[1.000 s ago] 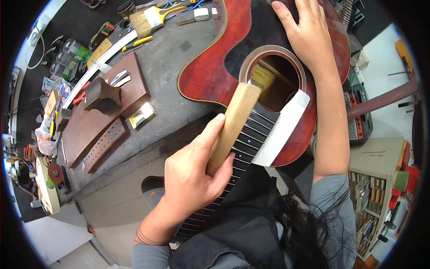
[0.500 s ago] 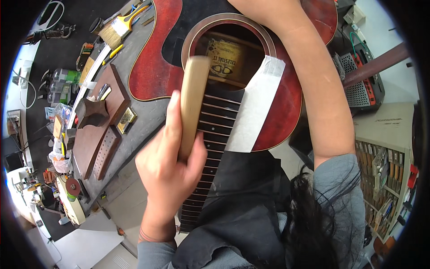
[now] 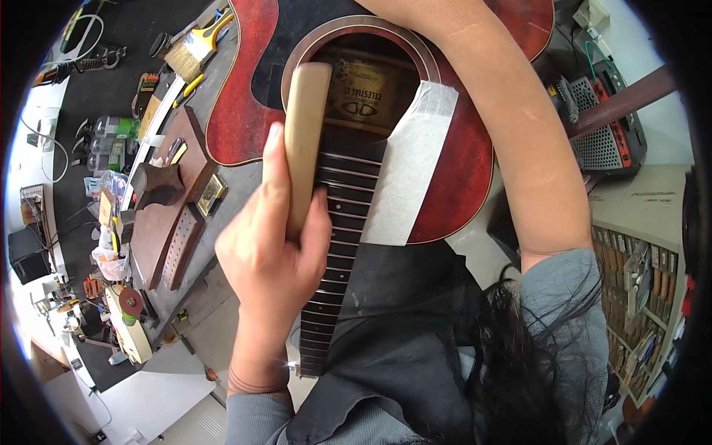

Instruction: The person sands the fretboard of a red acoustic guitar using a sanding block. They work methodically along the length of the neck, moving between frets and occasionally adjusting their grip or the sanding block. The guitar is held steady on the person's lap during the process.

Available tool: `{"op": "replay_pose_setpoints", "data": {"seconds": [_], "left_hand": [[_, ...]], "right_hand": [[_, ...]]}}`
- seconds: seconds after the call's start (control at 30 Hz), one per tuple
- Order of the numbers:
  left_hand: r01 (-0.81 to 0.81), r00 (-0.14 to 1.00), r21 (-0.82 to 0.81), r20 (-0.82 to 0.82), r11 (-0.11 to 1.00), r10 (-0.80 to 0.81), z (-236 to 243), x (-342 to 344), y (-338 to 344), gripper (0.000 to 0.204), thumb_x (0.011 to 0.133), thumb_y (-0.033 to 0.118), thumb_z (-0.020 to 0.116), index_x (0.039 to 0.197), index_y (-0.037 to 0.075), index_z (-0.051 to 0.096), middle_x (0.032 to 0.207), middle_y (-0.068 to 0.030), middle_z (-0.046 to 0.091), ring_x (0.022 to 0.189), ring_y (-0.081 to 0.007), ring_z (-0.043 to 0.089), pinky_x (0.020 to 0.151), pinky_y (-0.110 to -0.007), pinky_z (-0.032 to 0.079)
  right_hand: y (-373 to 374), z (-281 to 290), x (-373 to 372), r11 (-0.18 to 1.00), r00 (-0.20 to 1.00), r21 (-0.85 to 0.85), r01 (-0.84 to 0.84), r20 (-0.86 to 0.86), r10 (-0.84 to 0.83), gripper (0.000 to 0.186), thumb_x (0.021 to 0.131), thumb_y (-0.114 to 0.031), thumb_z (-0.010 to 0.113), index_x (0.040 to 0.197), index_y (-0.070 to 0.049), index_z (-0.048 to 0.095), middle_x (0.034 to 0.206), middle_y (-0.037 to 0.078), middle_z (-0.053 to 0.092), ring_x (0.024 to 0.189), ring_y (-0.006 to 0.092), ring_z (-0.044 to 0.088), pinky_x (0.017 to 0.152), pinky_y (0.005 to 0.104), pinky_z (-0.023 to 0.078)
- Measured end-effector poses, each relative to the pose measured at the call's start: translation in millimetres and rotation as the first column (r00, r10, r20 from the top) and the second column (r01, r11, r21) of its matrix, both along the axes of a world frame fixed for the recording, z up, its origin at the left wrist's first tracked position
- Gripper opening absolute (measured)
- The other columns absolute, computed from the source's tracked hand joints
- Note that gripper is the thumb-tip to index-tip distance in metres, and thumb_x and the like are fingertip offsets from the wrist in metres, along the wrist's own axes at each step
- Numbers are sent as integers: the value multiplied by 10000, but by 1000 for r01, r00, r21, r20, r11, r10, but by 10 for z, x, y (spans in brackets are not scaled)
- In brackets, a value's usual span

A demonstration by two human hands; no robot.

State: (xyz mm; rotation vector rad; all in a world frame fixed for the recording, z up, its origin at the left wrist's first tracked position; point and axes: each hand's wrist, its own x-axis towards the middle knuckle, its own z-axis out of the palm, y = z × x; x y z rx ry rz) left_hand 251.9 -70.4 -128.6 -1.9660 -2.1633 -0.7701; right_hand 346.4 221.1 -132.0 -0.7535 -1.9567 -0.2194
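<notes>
A red acoustic guitar (image 3: pixel 460 163) lies on the grey workbench with its dark fretboard (image 3: pixel 337 245) running toward me. My left hand (image 3: pixel 271 252) grips a long pale wooden block (image 3: pixel 304 141) laid along the fretboard's left side, its far end over the sound hole (image 3: pixel 371 81). A strip of white tape (image 3: pixel 408 170) covers the guitar top on the right of the fretboard. My right forearm (image 3: pixel 519 141) stretches across the guitar body; the right hand itself is out of the frame at the top.
On the bench to the left lie a wide paintbrush (image 3: pixel 189 52), a dark wooden board (image 3: pixel 159 222) with small parts on it, bottles and several hand tools. A shelf rack of small tools (image 3: pixel 638 274) stands on the right, beside a small amplifier (image 3: pixel 612 141).
The wooden block has slid up the fretboard toward the sound hole with my left hand. My right hand has moved further up the guitar body and out of view.
</notes>
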Motion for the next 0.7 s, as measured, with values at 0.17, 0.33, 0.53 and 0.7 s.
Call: {"op": "replay_pose_setpoints", "data": {"seconds": [0.17, 0.33, 0.53, 0.7], "left_hand": [[21, 1000, -31, -2, 999, -21, -142, -34, -494, 748, 861, 1, 784, 1556, -95, 525, 1258, -285, 760, 857, -345, 809, 778, -360, 621], [14, 1000, 60, 0, 998, -14, -1, 17, 107, 734, 891, 12, 774, 1581, -36, 530, 1104, -245, 775, 706, -332, 728, 670, -381, 573], [23, 999, -48, -38, 999, -25, -88, 27, -527, 768, 849, 5, 790, 1553, -125, 511, 1146, -284, 774, 784, -332, 792, 724, -379, 612], [-17, 1000, 23, 2, 1000, 17, 58, 45, 143, 752, 877, 8, 765, 1585, -53, 520, 1055, -245, 776, 733, -315, 759, 689, -376, 588]], "right_hand": [[-27, 5, 16, 1000, 999, 24, 5, -43, -4, 544, 1063, -432, 610, 1310, 51, 644, 1291, 249, 638, 1305, 383, 570, 1182, 495, 420], [10, -6, -15, 998, 999, 62, 5, -35, -3, 528, 1069, -423, 604, 1293, 53, 646, 1282, 252, 636, 1296, 384, 574, 1173, 495, 429], [-72, 17, 50, 1000, 999, 15, -4, -33, 4, 543, 1074, -423, 593, 1331, 54, 628, 1304, 251, 624, 1311, 384, 569, 1190, 496, 421], [-21, 37, -26, 999, 1000, -36, -2, -12, 1, 564, 1077, -429, 583, 1368, 53, 621, 1332, 254, 620, 1342, 383, 557, 1206, 497, 405]]}}
